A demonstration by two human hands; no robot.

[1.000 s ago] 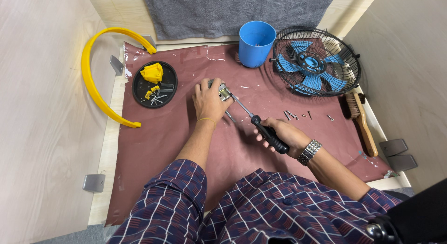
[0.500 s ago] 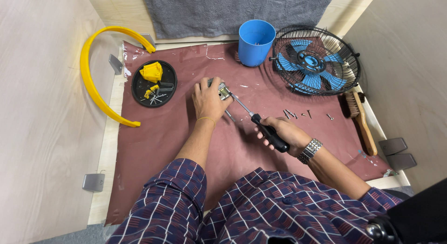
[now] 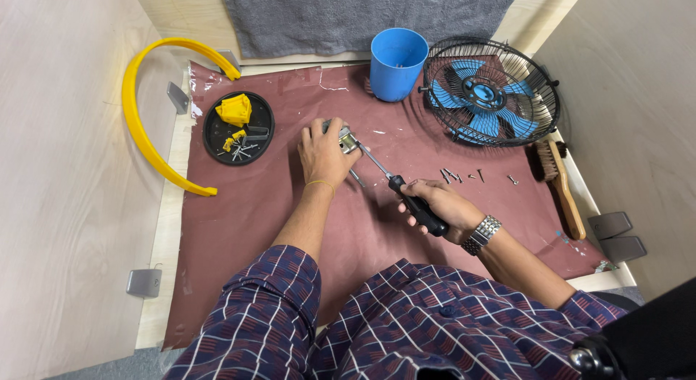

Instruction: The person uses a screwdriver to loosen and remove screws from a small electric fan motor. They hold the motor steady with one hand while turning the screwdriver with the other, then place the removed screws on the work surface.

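Note:
My left hand (image 3: pixel 325 151) presses down on a small silver motor (image 3: pixel 346 138) lying on the reddish-brown mat (image 3: pixel 254 206). My right hand (image 3: pixel 436 204) grips the black handle of a screwdriver (image 3: pixel 406 195). Its metal shaft slants up and left, and the tip meets the motor beside my left fingers. Most of the motor is hidden under my left hand.
A blue cup (image 3: pixel 396 64) and a black fan cage with blue blades (image 3: pixel 490 92) stand at the back. Left are a black dish of yellow parts and screws (image 3: pixel 238 127) and a yellow curved ring (image 3: pixel 142 122). Loose screws (image 3: pixel 464 177) and a wooden brush (image 3: pixel 561 184) lie right.

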